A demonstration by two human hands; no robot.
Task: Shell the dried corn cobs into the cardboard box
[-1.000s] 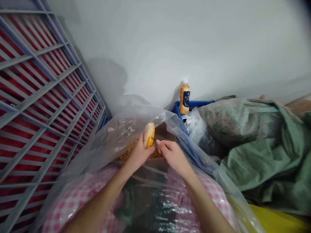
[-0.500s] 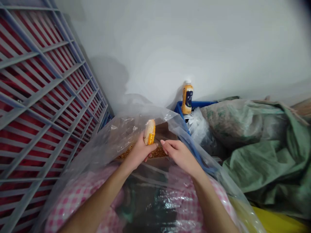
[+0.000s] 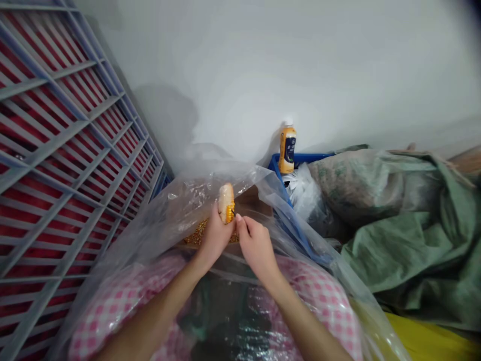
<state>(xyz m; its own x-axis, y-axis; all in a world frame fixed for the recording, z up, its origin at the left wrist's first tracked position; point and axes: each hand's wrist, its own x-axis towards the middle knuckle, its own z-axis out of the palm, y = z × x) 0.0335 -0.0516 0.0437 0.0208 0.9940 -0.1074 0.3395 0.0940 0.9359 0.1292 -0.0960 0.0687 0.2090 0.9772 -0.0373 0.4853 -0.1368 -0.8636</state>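
Note:
My left hand (image 3: 217, 234) is closed round a corn cob (image 3: 226, 201), which stands nearly upright. Its upper and left part is bare and pale; yellow kernels remain low on the right side. My right hand (image 3: 256, 245) is closed in a pinch right beside those kernels. A small thin dark tip (image 3: 233, 213) pokes from its fingers against the cob; the rest of it is hidden in the hand. Below both hands, loose corn kernels (image 3: 195, 234) lie in a brown box (image 3: 259, 198), with a clear plastic sheet (image 3: 169, 220) spread around it and over my lap.
A slatted crate (image 3: 71, 135) with red behind it rises on the left. To the right, a yellow bottle (image 3: 287, 149) stands by a blue bin (image 3: 276, 164) holding a white plastic bag (image 3: 304, 193). Green sacks (image 3: 409, 250) are heaped farther right, in front of a pale wall (image 3: 240, 75).
My right hand has moved left, up to the cob, and the dark tip now shows against the kernels. The left hand and cob have shifted slightly left in view.

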